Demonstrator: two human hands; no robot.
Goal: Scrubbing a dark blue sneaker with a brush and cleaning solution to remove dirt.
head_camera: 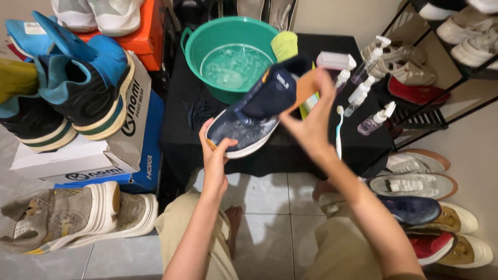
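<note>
A wet navy shoe (pixel 259 111) with a white sole is held tilted above the black table (pixel 181 103), gripped at toe by the left hand (pixel 215 150) and at heel by the right hand (pixel 311 116). Soapy water is held in the green basin (pixel 199 44) behind.

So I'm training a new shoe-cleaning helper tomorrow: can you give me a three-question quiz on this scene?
1. True or false: the navy sneaker is held with both hands.
2. Which end of it does the left hand hold? A) toe B) heel C) laces
3. Fill in: the green basin on the black table holds soapy ____.

Key:
1. True; the right hand grips the heel end.
2. A
3. water
</note>
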